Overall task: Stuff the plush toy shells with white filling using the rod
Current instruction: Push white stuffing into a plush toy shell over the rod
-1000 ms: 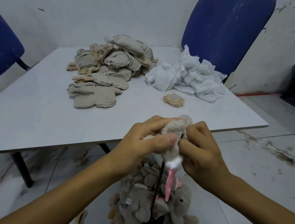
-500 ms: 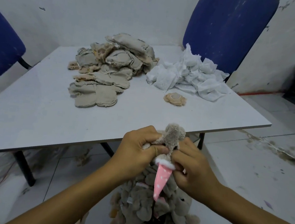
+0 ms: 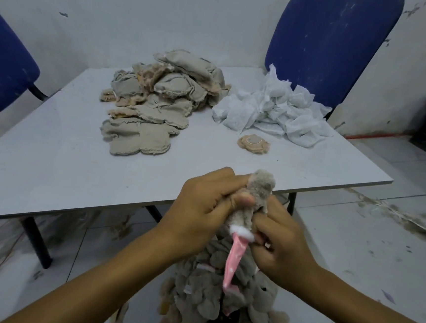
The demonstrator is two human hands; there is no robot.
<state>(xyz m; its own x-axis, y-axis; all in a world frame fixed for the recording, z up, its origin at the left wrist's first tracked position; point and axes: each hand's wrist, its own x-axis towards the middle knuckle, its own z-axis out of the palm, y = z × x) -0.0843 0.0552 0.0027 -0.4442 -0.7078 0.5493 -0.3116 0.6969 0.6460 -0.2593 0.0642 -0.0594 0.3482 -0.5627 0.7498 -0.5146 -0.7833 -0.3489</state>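
Scanning left to right, noted as follows.

Left chair: blue chair [image 3: 6, 71] stood beside the surface [image 3: 52, 162], well apart from the work.
Empty shells: heap of flat grey shells [image 3: 158, 100] lay on the far middle of the surface, not yet stuffed.
Left grip: left hand [image 3: 202, 206] curled round the upper part of the grey plush toy [image 3: 259, 188], thumb pressed against its side.
Task's thing: held in the air between both hands, just in front of the near edge of the surface; a tuft of white filling [image 3: 241, 232] showed at its lower opening, with a pink dotted piece [image 3: 234, 261] hanging below.
Rod: could not be made out for certain; hidden by the toy and the pink piece.
Right grip: right hand [image 3: 279, 244] pinched the lower part of the toy beside the white tuft.
Finished pile: stuffed grey toys [image 3: 210, 297] heaped on the floor beneath the hands.
Filling supply: white filling heap [image 3: 275, 110] on the far right of the surface, a small tan round piece [image 3: 253, 143] just in front.
Risk: filling likely to pull back out if the lower pinch loosened; seam likely to strain if pushed too hard.
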